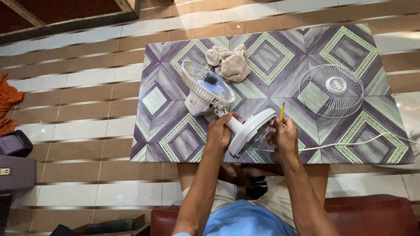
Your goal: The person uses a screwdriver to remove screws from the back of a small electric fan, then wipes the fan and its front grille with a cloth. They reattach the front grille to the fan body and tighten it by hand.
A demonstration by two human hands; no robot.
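A small white desk fan [205,89] lies tipped on a low patterned table [175,135], its rear grille and blue blades facing up. My left hand [220,131] grips the fan's white neck just above the round base [251,131]. My right hand [282,136] holds a yellow-handled screwdriver [282,112] upright at the edge of the base's underside. The fan's detached white front grille [331,90] lies flat on the table to the right, apart from both hands.
A crumpled beige cloth [228,62] lies at the table's far side. A white power cord [350,144] runs from the base to the right edge. The floor is striped tile. A dark box [15,161] stands at left, and orange cloth [6,105] lies beyond it.
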